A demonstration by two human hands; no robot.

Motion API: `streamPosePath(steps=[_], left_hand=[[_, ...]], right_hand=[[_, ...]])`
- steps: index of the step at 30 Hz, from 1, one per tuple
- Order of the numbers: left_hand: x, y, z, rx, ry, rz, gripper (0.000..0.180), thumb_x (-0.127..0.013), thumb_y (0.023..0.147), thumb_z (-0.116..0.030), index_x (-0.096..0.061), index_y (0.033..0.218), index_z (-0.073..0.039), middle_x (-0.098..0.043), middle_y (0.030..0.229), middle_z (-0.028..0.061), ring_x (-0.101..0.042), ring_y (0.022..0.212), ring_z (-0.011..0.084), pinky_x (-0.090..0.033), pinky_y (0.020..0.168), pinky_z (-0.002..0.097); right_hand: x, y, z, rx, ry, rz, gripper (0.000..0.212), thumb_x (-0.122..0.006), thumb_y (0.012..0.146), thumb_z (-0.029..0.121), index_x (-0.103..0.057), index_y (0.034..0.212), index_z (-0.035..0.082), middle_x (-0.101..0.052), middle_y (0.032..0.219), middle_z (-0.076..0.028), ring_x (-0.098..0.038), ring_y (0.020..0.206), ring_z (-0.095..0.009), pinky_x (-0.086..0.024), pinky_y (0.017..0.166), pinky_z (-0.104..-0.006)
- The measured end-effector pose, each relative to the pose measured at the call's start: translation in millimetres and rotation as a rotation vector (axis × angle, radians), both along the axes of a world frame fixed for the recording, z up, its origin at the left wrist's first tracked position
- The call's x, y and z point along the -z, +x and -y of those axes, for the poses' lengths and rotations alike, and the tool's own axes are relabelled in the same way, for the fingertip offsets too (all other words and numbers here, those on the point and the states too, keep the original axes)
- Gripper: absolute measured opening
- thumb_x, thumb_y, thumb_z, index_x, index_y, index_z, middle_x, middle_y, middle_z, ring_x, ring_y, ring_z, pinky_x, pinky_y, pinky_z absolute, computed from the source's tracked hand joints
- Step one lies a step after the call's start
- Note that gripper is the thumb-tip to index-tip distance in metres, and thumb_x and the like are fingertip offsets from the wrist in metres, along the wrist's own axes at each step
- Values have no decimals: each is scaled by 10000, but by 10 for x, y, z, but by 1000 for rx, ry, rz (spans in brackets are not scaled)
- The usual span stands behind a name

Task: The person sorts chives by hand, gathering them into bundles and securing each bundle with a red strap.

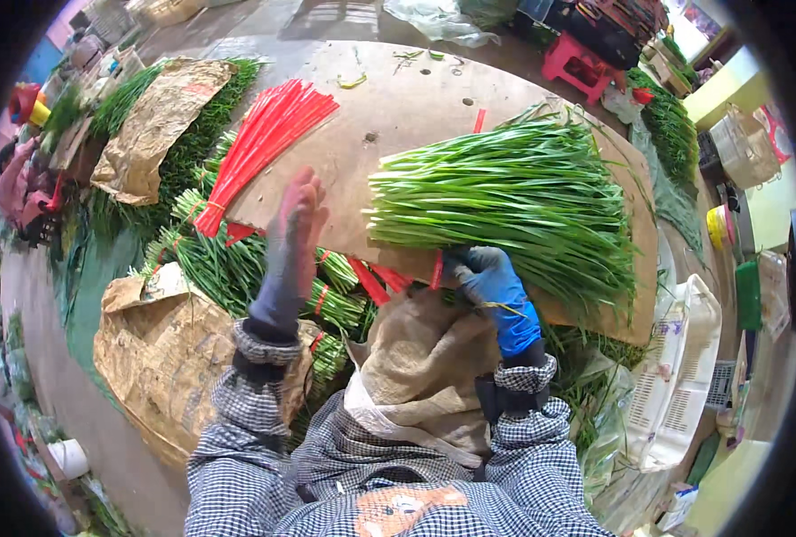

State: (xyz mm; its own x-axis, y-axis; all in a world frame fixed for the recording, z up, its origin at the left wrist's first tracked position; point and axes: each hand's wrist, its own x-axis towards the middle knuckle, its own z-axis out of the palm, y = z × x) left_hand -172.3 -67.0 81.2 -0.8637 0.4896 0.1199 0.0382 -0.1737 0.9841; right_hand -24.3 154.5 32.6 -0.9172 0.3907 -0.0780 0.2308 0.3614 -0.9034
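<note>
A loose bundle of long green chives [505, 192] lies across the wooden board [362, 188], pale cut ends to the left. A red tie strip shows at its far edge and again at its near edge, the middle hidden under the chives. My left hand [295, 237], in a dark greyish glove, is held upright left of the cut ends, fingers stretched out and holding nothing. My right hand [496, 286], in a blue glove, is closed at the bundle's near edge beside the strip's near end; what its fingers hold is hidden. A fan of red tie strips [268, 148] lies on the board's left side.
Tied chive bundles [210, 264] and brown paper [170, 353] crowd the left of the board. Sackcloth [429, 358] covers my lap. At the right stands a white plastic crate [676, 376]. A pink stool [582, 67] is beyond the board, with more greens [667, 130] to its right.
</note>
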Motion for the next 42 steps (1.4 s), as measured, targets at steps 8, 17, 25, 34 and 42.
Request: streamPosePath(steps=[8,17,25,34,42], left_hand=[[367,-18,-699,0,90,178,855,-314,843,-657,-171,1385,-11,-324,1354,159,-338,1230,222,-250,1030,336],[264,-119,-401,-80,193,141,774,-370,867,-582,-195,1386,-34,-215,1429,168,-192,1333,270,-152,1070,419],[-270,22,-441,-155,-527,-1071,901,-632,723,-519,-234,1374,-40,-231,1406,206,-215,1314,325,-138,1078,437],[-110,-90,-989,324,-899,-1427,1176,-754,445,-523,-205,1380,-69,-245,1343,302,-238,1258,456,-159,1054,506],[114,-266,-1038,298,-942,-1455,1186,-777,480,-467,-142,1388,-46,-290,1317,312,-313,1224,438,-246,1007,512]], right_hand=[[-74,-20,-53,-66,52,153,153,-604,779,112,-625,857,-18,-641,734,-116,-573,653,-154,-464,631,-301],[-151,-2,-48,-70,45,71,184,-611,768,139,-621,862,-19,-639,770,-117,-581,709,-169,-465,675,-314],[168,20,-146,33,59,76,212,-646,759,139,-619,898,-20,-642,842,-101,-594,749,-194,-472,691,-322],[-377,11,-5,-66,-66,33,163,-598,784,97,-634,890,-23,-634,775,-77,-565,698,-133,-463,644,-288],[-467,1230,-56,144,-151,317,156,-652,744,118,-639,820,-17,-620,754,-76,-569,679,-138,-453,617,-271]])
